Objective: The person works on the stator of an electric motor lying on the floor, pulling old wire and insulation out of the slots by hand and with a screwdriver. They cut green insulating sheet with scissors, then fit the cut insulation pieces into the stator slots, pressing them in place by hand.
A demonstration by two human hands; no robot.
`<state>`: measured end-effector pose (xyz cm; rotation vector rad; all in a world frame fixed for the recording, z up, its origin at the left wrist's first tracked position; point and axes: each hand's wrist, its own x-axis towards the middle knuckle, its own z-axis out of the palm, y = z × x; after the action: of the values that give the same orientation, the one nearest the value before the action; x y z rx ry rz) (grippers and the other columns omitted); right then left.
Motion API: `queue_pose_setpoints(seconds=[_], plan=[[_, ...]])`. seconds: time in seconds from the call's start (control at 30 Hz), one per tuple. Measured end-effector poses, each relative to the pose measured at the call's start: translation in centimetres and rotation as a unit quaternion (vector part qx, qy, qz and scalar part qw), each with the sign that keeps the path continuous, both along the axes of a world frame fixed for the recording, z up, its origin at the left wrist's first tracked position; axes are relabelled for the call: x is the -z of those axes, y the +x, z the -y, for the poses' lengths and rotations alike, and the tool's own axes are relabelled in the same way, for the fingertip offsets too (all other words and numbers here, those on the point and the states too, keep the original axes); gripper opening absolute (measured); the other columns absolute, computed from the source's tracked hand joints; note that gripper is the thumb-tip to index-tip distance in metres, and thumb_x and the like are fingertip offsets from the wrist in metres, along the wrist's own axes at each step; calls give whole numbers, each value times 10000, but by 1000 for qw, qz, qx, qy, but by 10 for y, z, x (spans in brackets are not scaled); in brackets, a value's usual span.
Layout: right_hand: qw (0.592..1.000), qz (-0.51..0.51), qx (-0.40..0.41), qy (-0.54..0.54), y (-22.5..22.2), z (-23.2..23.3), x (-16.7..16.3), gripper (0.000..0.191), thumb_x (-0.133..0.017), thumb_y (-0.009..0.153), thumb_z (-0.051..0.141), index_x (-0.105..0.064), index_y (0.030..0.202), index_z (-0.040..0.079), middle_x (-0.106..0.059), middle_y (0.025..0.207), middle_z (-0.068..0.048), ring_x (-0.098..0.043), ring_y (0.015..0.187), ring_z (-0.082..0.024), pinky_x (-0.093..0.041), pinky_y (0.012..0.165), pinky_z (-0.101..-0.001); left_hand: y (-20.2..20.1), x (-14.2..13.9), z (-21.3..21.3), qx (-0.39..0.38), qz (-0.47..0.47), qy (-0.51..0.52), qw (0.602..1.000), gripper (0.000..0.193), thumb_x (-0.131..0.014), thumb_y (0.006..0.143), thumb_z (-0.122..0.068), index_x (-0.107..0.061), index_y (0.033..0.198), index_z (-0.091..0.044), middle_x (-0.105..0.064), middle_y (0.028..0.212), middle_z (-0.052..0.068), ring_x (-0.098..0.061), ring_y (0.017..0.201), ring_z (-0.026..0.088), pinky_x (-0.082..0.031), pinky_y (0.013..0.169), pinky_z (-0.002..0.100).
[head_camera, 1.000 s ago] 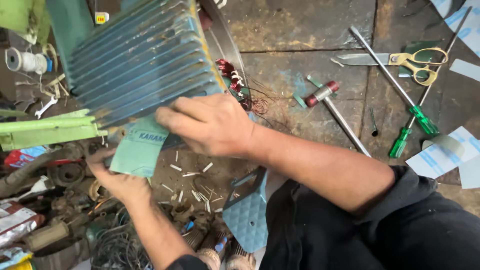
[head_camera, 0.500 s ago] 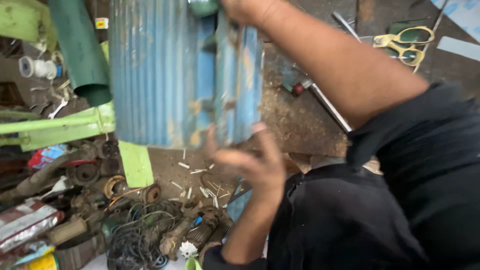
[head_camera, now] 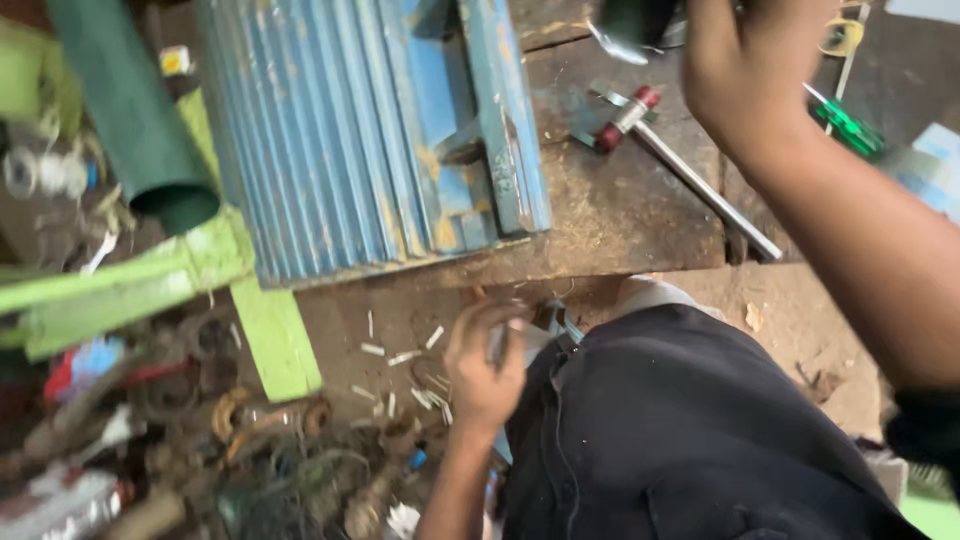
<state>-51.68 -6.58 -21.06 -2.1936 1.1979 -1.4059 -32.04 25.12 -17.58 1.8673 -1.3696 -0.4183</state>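
A blue finned motor housing [head_camera: 340,130] stands on a worn wooden board [head_camera: 620,215] at the top centre. My left hand [head_camera: 485,370] is low in the middle, just below the housing and beside my dark trousers [head_camera: 680,430]. Its fingers curl around a small grey piece among white scraps on the floor. My right hand [head_camera: 745,70] is raised at the top right, above a metal rod tool with red bands [head_camera: 690,170]. A dark blurred object [head_camera: 630,20] sits by its fingers, which run out of view, so its grip is hidden.
A dark green tube [head_camera: 140,120] and a light green metal bar [head_camera: 120,285] lie left of the housing. Tangled wire, coils and scrap parts [head_camera: 280,450] fill the lower left. A green-handled screwdriver [head_camera: 850,125] and yellow scissors [head_camera: 840,35] lie at the upper right.
The housing has been stood up and let go. My left hand has dropped to the floor and closed its fingers. My right hand has lifted off the housing toward the top right.
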Motion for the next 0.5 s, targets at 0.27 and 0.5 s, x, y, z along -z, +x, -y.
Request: queue_pose_setpoints(seconds=[0.27,0.5], plan=[[949,109,142,258,14,-207,5,190,-610,1116,34,-599,1301,-11,-678,919,-111,-640,726,-160,-512,661,-305,137,86,2,39,-370,267,889,263,-637,1028,-211,-655,1200,-13,-715,819,164,-700,711,201,-573,649,293],[937,39,130,322,187,-342,53,156,-708,964,146,-669,936,-2,-594,807,-170,-603,753,-325,-487,707,-406,213,107,-26,322,-410,181,834,574,-767,964,-263,-483,1383,8,-624,1244,99,-632,1076,151,-540,897,298]])
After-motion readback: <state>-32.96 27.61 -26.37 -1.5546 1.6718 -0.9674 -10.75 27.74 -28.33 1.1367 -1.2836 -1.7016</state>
